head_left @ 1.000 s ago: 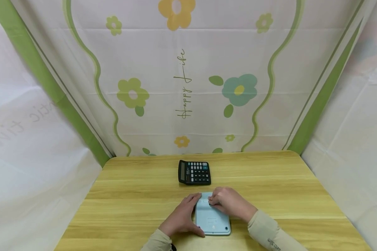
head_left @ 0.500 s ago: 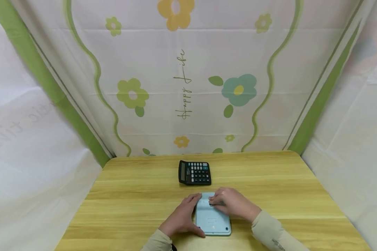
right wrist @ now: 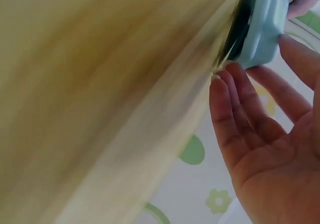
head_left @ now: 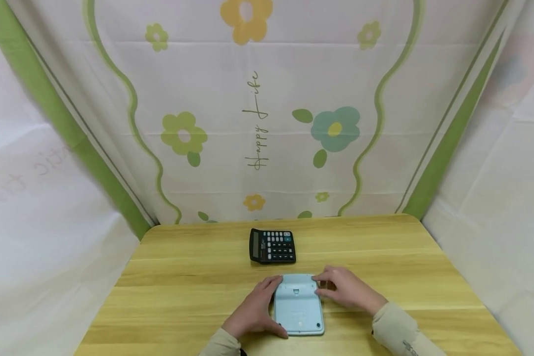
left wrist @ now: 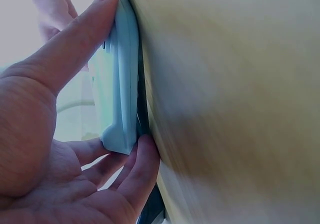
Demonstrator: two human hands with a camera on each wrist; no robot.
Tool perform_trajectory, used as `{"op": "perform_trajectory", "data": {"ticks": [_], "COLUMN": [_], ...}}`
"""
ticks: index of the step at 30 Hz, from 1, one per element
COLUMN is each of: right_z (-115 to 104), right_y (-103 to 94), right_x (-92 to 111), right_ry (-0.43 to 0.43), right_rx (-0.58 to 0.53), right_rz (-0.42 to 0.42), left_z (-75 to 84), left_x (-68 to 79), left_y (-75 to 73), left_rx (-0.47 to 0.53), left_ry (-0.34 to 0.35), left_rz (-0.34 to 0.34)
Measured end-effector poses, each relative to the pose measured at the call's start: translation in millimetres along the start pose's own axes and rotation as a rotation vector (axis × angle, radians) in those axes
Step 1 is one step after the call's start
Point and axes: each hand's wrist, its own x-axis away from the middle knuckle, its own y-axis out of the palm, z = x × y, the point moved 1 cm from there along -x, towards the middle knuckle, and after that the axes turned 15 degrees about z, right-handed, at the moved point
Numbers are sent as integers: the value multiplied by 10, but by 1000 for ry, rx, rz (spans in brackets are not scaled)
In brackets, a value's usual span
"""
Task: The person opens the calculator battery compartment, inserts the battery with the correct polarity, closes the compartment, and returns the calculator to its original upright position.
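Note:
A light blue calculator [head_left: 298, 314] lies face down on the wooden table, with a small notched battery-cover latch [head_left: 296, 291] showing on its back. My left hand [head_left: 257, 309] spans its left side, thumb at the near corner and fingers at the far one. In the left wrist view, the left thumb [left wrist: 75, 46] lies along the calculator's edge while fingertips reach its corner and underside. My right hand [head_left: 349, 289] is at the upper right edge, index finger and thumb touching it. In the right wrist view, the right fingers [right wrist: 240, 94] curl at the calculator's corner.
A black desk calculator [head_left: 273, 245] lies face up just beyond the blue one. The wooden table [head_left: 182, 277] ends at a back edge against a white flowered cloth [head_left: 231, 99], and cloth hangs at both sides.
My right hand has moved right, off the latch area on the blue calculator's back to its right edge, uncovering the latch. My left hand keeps its place; the camera view has shifted slightly.

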Motion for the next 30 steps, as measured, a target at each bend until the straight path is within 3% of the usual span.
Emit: {"op": "perform_trajectory", "data": {"ticks": [10, 17, 30], "right_z": [30, -39, -181], "right_y": [62, 11, -143], "right_x": [2, 3, -43], "right_ry": [67, 97, 78], "right_rx": [-152, -195, -298], "right_rz": [-27, -35, 64], "left_z": [36, 38, 67], "left_x": [10, 5, 7], "left_y": [-37, -44, -25], "left_rx": [-3, -20, -9], "left_ry": [31, 27, 18], "left_rz": [13, 3, 17]}}
